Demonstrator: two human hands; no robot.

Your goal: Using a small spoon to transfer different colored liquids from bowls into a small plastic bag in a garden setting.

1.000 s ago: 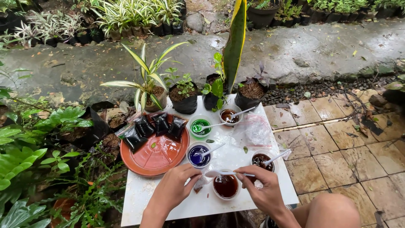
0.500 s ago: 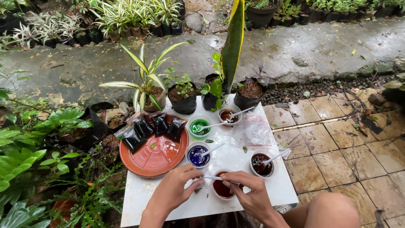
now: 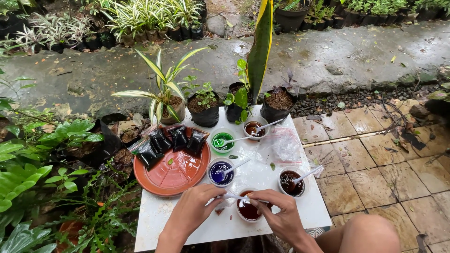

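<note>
Both hands [image 3: 234, 211] have closed over the half-hidden red cup [image 3: 247, 211].

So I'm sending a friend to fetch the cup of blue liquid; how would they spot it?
Start at the white table and find the round terracotta tray. Just right of its rim sits the blue cup, with a white spoon inside. It is the only blue one; its neighbours hold green or dark reddish-brown liquid.

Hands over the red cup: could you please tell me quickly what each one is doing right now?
Left hand: closed, pinching a small white packet.
Right hand: closed on the white spoon above the red cup.
</note>
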